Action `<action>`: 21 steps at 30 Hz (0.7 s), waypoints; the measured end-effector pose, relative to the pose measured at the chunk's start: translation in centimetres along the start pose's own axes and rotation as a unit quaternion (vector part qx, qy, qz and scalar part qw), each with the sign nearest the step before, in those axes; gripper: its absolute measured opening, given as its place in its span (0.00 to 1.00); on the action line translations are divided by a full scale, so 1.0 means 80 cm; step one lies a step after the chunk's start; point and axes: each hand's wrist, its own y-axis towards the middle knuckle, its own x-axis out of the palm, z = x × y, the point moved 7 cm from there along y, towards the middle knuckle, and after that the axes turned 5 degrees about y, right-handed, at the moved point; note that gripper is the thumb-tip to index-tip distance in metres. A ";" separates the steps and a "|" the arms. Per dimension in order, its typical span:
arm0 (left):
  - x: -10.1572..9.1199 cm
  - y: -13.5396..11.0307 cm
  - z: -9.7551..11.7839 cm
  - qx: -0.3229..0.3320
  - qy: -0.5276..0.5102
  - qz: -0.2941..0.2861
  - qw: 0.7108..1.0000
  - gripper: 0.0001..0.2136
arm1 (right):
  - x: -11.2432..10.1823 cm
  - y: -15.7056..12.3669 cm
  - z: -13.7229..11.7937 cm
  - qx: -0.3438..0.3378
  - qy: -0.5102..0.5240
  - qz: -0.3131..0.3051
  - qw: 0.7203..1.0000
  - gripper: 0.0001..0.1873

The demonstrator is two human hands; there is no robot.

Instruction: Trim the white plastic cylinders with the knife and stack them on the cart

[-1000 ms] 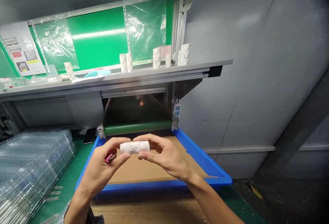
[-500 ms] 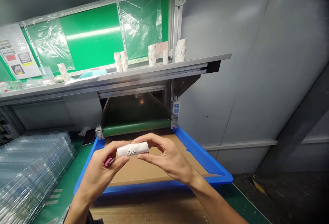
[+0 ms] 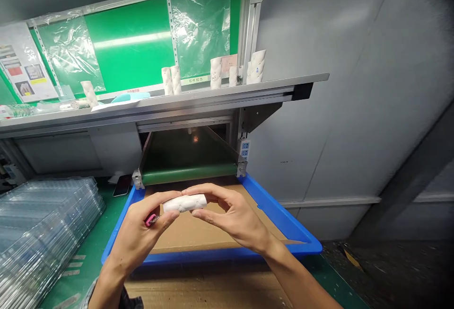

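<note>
Both hands pinch a white cylindrical tube (image 3: 185, 203) with a dimpled surface, held level above the blue tray (image 3: 283, 221). My left hand (image 3: 144, 224) grips its left end between thumb and fingers. A small pink object with a metal part (image 3: 152, 219) is also tucked in my left palm; its kind is unclear. The tube's right end is between the thumb and fingertips of my right hand (image 3: 232, 214). Brown cardboard (image 3: 213, 234) lines the tray below.
A green conveyor belt (image 3: 191, 174) ends over the tray's far side. Stacked clear plastic trays (image 3: 46, 224) stand at left, near a phone (image 3: 122, 185). Several white tubes (image 3: 215, 73) stand on the metal shelf (image 3: 198, 98) above. A power strip (image 3: 245, 148) hangs beside the belt.
The tube has been turned about its long axis: dark lettering faced me before, and a dimpled side shows now. Both hands keep their hold, and the view has shifted slightly.
</note>
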 end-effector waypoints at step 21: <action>0.005 -0.005 -0.016 -0.018 0.005 -0.011 1.000 0.17 | -0.001 -0.003 0.001 0.067 0.016 -0.015 0.998 0.20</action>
